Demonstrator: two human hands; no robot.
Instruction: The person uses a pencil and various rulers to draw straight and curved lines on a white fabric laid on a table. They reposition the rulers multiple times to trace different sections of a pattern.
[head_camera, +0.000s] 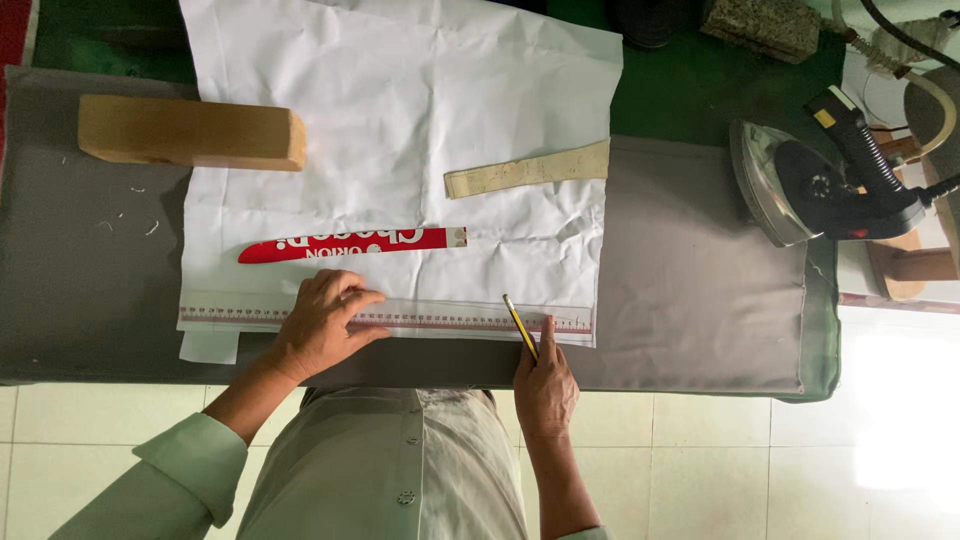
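Left hand (322, 322) pressed flat on stiff clear ruler (400, 318), right hand (545, 385) pinching light pencil (520, 326) near its tip over thin, slippery white paper (400, 130).

Wooden block (190, 132) and iron (800, 190) flank open grey table (690, 290).

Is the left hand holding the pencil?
No: the right hand holds the pencil, while the left hand presses flat on the clear ruler.
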